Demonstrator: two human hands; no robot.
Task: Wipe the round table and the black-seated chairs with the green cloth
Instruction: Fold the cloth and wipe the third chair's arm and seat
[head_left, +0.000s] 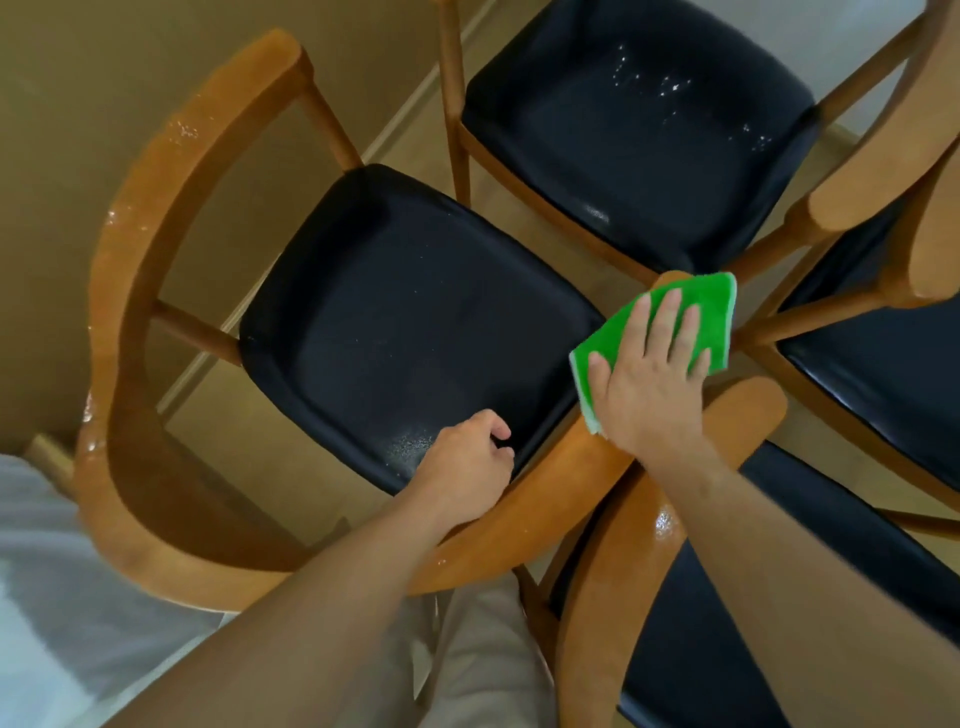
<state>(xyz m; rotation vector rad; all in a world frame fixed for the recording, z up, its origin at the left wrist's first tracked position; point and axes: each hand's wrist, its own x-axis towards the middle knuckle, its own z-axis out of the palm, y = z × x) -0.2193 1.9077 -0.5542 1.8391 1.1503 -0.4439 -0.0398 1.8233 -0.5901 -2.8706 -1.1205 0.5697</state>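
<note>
cloth lies folded under the right hand, whose fingers are straight and spread, pressing it down on the wooden arm end of the near-left chair, right where that arm meets the seat's corner. left hand rests on the front edge of the same black seat with fingers loosely curled; i cannot tell whether it grips the edge or only steadies. four chairs crowd together here, and no round worktop is in view. droplets shine on the back seat and on the curved backrest at left, so those look wet and not yet dried, in my judgement. risks from here: the flat palm holds the cloth only by pressure, so a quick sweep off the narrow arm end could leave it dropping into the gap between the chairs. pushing sideways may also shove the chair against its neighbours, since they stand nearly touching. a wet seat can let the steadying hand slip. streaks may stay if the damp patches get missed.
</note>
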